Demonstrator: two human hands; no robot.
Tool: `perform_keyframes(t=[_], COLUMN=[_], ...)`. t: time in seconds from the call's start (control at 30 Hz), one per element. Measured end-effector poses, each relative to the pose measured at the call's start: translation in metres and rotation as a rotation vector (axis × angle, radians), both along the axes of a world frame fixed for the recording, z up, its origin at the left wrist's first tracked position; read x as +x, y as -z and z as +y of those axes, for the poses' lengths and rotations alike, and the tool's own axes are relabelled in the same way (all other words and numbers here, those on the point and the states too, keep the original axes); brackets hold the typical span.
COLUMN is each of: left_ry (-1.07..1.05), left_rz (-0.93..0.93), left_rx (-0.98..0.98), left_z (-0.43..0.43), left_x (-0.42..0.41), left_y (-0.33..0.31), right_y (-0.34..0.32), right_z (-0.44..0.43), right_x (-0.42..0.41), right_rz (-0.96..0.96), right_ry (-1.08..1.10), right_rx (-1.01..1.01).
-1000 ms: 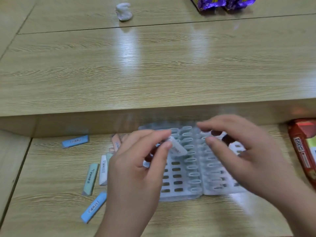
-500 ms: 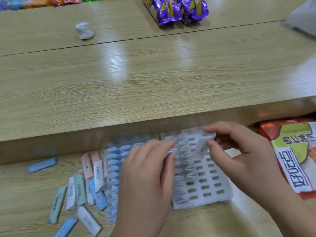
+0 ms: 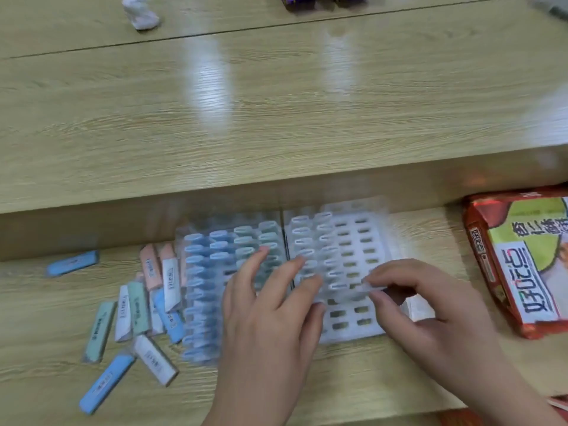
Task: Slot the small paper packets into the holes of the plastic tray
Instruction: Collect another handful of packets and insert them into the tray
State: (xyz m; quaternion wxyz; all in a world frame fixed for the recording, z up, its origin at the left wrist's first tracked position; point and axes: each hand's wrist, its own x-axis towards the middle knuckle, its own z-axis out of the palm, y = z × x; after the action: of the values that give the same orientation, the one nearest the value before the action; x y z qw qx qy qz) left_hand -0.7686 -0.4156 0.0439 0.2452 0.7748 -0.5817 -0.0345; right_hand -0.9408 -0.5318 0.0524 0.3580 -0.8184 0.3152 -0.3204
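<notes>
The left hand [image 3: 267, 305] lies flat on the middle of the plastic tray [image 3: 381, 235], fingers straight and holding nothing, likely pinning it to the tabletop [image 3: 61, 333]. The right hand [image 3: 430, 305] pinches what appears to be a pale packet [image 3: 367, 286] over the half-filled right panel, apparently to seat it; blur hides detail. Loose packets [image 3: 138, 302] lie just left of the tray. A snack bag [image 3: 522, 262] sits to the right, clear of the open holes.
</notes>
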Motion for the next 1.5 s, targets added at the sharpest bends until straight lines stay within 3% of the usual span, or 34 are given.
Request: perform_keyframes(t=[0.37,0.73,1.0,1.1,1.27,1.4,1.5], left_ry=[0.041,0.062,0.082,0.069,-0.219,-0.572,-0.731], left_rz=[0.024,0.019,0.031,0.079,0.141,0.241,0.292], left_rx=[0.064,0.067,0.037,-0.056,-0.243,-0.16,0.015], left_z=[0.013,0.027,0.05,0.065,0.115,0.159,0.176], left_x=[0.004,0.007,0.02,0.032,0.082,0.136,0.164], left_y=[-0.001,0.0,-0.006,-0.012,-0.01,0.003,0.017], right_y=[0.015,0.019,0.022,0.02,-0.008,-0.033,-0.015], right_z=[0.008,0.021,0.023,0.025,0.059,0.137,0.176], right_x=[0.001,0.007,0.004,0.009,0.034,0.127,0.182], right_rz=[0.052,0.013,0.298,0.394,0.298,0.169,0.26], right_ry=[0.003,0.077,0.039,0.065,0.163,0.053,-0.109], right_rx=[-0.142,-0.116,-0.409,-0.361,-0.219,-0.306,-0.335])
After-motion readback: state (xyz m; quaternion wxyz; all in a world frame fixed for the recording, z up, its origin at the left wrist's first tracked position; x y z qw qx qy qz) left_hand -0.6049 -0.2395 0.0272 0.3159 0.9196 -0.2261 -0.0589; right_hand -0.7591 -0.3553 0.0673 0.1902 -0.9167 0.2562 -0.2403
